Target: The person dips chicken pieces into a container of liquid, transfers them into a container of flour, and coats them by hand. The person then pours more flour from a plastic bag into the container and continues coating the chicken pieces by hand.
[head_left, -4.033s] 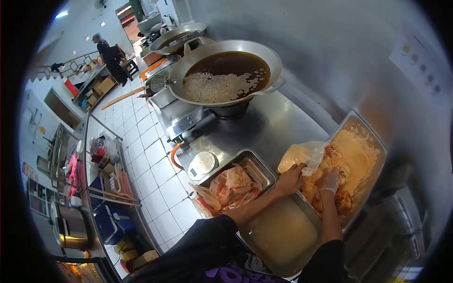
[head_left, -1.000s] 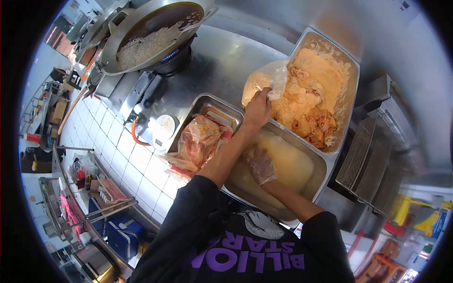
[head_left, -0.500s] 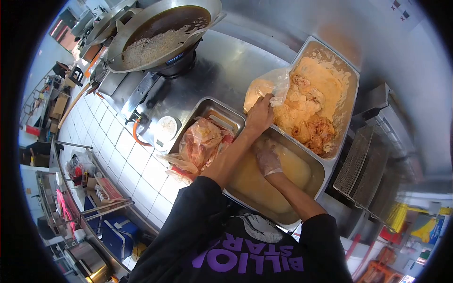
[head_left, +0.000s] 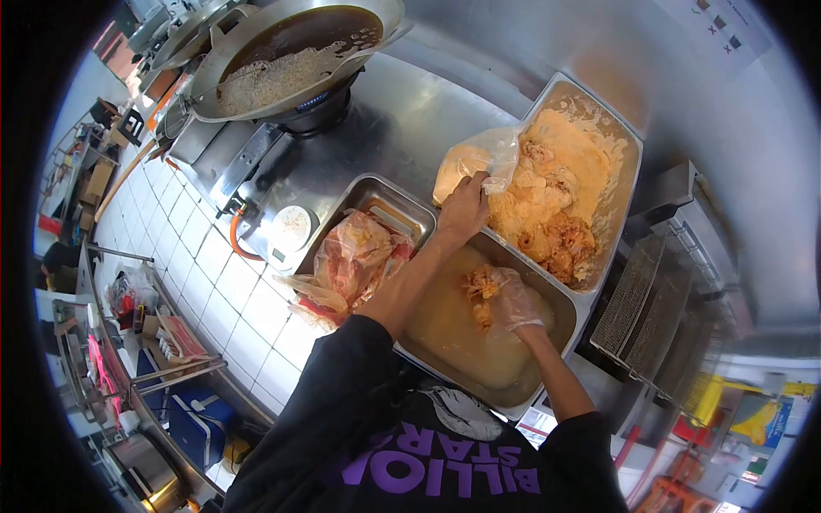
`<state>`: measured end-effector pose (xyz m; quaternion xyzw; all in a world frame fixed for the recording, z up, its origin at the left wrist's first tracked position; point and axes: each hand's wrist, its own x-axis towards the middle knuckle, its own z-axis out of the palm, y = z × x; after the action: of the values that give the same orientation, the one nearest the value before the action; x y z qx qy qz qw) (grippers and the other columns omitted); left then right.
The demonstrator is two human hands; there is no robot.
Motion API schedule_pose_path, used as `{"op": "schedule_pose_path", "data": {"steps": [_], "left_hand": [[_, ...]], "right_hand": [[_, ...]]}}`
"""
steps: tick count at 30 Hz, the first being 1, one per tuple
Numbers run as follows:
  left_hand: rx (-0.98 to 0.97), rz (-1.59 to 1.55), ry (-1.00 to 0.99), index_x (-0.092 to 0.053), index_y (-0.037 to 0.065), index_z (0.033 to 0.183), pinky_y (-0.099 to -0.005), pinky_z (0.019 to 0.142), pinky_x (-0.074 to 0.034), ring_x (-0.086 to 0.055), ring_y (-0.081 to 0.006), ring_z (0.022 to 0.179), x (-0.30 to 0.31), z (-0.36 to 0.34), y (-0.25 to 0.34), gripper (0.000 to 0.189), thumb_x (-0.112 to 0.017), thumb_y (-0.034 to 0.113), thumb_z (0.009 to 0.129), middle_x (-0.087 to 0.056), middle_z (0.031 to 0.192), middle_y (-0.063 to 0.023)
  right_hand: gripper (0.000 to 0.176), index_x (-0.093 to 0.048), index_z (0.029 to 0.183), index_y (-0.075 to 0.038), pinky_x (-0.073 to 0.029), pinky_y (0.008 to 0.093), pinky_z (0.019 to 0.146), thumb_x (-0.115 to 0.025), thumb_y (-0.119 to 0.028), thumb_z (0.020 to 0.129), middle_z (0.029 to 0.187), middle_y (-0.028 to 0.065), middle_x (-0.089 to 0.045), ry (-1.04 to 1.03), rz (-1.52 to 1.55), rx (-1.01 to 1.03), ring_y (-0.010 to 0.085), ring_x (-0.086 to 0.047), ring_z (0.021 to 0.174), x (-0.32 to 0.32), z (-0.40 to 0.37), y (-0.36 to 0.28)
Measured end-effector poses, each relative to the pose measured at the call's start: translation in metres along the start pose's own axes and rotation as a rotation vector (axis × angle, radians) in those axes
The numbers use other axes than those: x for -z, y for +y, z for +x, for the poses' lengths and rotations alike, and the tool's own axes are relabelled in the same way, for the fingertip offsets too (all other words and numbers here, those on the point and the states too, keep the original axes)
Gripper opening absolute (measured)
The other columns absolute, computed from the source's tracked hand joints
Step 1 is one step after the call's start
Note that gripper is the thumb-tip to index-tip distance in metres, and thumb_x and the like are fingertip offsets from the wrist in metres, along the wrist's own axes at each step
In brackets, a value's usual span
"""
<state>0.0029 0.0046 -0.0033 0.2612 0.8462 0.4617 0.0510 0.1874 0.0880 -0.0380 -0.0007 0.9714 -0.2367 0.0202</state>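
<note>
My left hand (head_left: 464, 209), bare, has its fingers closed on the edge of a clear plastic bag (head_left: 466, 167) of orange-tinted flour. The bag leans at the rim of a metal tray (head_left: 630, 175) holding orange flour and coated chicken pieces (head_left: 560, 244). My right hand (head_left: 517, 301) wears a clear plastic glove and grips a flour-coated chicken piece (head_left: 482, 286). It is over a metal pan (head_left: 560, 329) of cloudy yellowish liquid (head_left: 445, 321); the piece is at the liquid's surface, and the fingers partly hide it.
To the left, a smaller metal pan (head_left: 368, 184) holds bagged raw meat (head_left: 355, 252), beside a white scale (head_left: 291, 235). A wok (head_left: 209, 98) of bubbling oil sits on a lit burner at upper left. Wire fryer baskets (head_left: 637, 299) stand at right.
My right hand has risen from the liquid and shifted right and slightly down in view, with the chicken piece now visible in it. My left hand stays at the bag.
</note>
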Motion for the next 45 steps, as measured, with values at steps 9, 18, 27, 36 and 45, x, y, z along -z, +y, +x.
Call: {"op": "schedule_pose_path", "data": {"steps": [9, 18, 27, 36, 45], "left_hand": [[-0.002, -0.004, -0.023, -0.047, 0.01, 0.114, -0.0492, 0.079, -0.045, -0.056, -0.0408, 0.089, 0.003, 0.002, 0.001, 0.03, -0.047, 0.01, 0.083, -0.054, 0.099, -0.0211], [0.022, -0.019, -0.032, -0.047, 0.011, 0.115, -0.0493, 0.079, -0.045, -0.056, -0.0409, 0.09, 0.001, 0.002, 0.001, 0.032, -0.047, 0.01, 0.083, -0.054, 0.101, -0.0211], [0.007, -0.028, -0.008, -0.049, 0.01, 0.114, -0.0484, 0.081, -0.045, -0.056, -0.0398, 0.091, 0.0, 0.002, -0.001, 0.031, -0.047, 0.01, 0.083, -0.055, 0.099, -0.0208], [0.008, -0.01, -0.017, -0.048, 0.009, 0.114, -0.0483, 0.08, -0.045, -0.056, -0.0397, 0.092, -0.001, 0.002, -0.003, 0.031, -0.047, 0.011, 0.083, -0.055, 0.099, -0.0206], [-0.053, -0.016, 0.028, -0.048, 0.009, 0.113, -0.0488, 0.077, -0.045, -0.056, -0.0407, 0.088, -0.002, 0.001, -0.003, 0.029, -0.046, 0.011, 0.084, -0.055, 0.096, -0.021]], "right_hand": [[0.045, -0.058, 0.105, 0.003, -0.041, 0.0408, 0.09, -0.063, -0.018, 0.066, 0.101, 0.0245, -0.058, -0.526, -0.162, -0.211, 0.0401, -0.052, 0.098, 0.068, -0.005, -0.04], [0.04, -0.058, 0.103, 0.002, -0.042, 0.0393, 0.088, -0.063, -0.015, 0.067, 0.101, 0.0225, -0.058, -0.382, -0.146, 0.0, 0.0378, -0.053, 0.097, 0.058, -0.023, -0.03], [0.045, -0.053, 0.115, -0.003, -0.039, 0.0402, 0.093, -0.056, -0.013, 0.072, 0.116, 0.0218, -0.047, -0.09, 0.184, -0.209, 0.0397, -0.046, 0.106, 0.093, -0.045, -0.038], [0.039, -0.045, 0.123, -0.005, -0.04, 0.036, 0.096, -0.05, -0.02, 0.087, 0.123, 0.0132, -0.047, -0.053, 0.54, -0.301, 0.0264, -0.047, 0.11, 0.056, -0.113, 0.021], [0.037, -0.048, 0.12, -0.004, -0.042, 0.0346, 0.095, -0.053, -0.02, 0.088, 0.119, 0.0102, -0.053, 0.059, 0.234, -0.064, 0.0224, -0.053, 0.106, 0.132, -0.076, -0.007]]}}
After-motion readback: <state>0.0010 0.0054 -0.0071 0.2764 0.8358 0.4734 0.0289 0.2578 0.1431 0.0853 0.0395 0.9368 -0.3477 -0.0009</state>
